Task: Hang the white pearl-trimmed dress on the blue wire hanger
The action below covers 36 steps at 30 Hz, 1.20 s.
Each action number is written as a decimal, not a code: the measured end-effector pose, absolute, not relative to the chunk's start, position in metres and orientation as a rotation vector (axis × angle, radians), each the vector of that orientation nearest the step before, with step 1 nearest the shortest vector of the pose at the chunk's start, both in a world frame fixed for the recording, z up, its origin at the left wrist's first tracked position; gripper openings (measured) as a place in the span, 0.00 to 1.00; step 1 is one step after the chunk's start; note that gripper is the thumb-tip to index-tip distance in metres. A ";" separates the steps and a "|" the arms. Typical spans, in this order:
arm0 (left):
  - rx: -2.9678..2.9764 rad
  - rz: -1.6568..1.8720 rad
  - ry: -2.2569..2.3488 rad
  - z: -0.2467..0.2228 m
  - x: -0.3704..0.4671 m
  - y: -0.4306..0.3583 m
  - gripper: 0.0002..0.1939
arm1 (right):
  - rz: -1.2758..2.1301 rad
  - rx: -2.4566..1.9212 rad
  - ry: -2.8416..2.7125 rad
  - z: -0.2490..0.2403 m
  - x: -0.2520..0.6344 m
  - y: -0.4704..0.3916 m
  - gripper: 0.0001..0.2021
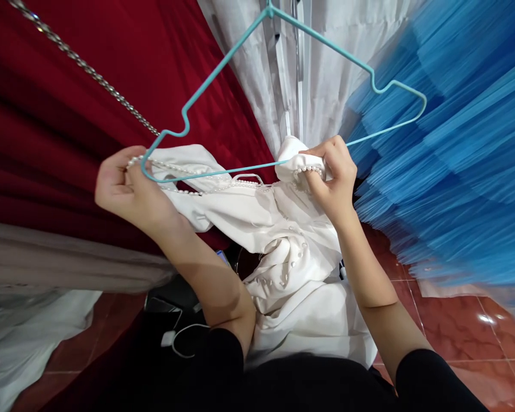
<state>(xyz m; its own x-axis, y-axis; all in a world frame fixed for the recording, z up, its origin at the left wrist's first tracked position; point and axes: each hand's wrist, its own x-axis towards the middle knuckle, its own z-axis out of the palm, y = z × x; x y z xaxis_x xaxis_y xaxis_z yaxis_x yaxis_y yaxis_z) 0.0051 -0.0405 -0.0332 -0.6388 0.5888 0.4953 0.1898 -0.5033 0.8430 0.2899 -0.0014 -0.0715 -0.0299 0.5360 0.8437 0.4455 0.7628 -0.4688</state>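
A light-blue hanger (223, 63) hangs in front of me, its hook beyond the top edge. White fabric with pearl beading, a garment (249, 212), drapes from my hands down over my lap. At the left, my left hand (126, 180) is closed on a pearl strand of the garment, beside the hanger's left corner. My right hand (332, 174) pinches the garment's pearl-edged white cloth near the right part of the hanger's bottom bar, which passes behind or through that cloth.
Red cloth (124, 51) with a beaded chain (90, 71) fills the upper left. White drapes and metal poles (299, 68) stand behind the hanger. Blue tulle (455, 143) hangs at the right. A black bag (171, 294) and white cable (175, 343) lie lower left, above red floor tiles (463, 326).
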 end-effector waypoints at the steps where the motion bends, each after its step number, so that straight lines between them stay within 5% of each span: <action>1: 1.183 2.351 1.429 -0.031 0.010 -0.040 0.14 | 0.086 -0.796 -1.649 -0.072 0.289 -0.001 0.08; 16: 1.601 2.392 1.561 0.006 0.052 -0.036 0.15 | 0.116 -0.788 -1.620 -0.076 0.286 -0.003 0.08; 24: 2.035 1.838 1.484 0.024 0.087 -0.039 0.11 | 0.156 -0.851 -1.628 -0.078 0.290 -0.005 0.08; 36: 1.865 2.135 1.582 0.007 0.093 -0.050 0.10 | 0.138 -0.841 -1.658 -0.075 0.289 -0.002 0.06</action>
<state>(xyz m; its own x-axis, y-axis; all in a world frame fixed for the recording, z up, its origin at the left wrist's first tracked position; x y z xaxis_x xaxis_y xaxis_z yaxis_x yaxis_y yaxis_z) 0.0925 -0.0504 0.0069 -0.3364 0.4900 0.8042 0.6269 -0.5208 0.5795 0.2888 -0.0021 -0.0748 -0.0267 0.5879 0.8085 0.4460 0.7308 -0.5167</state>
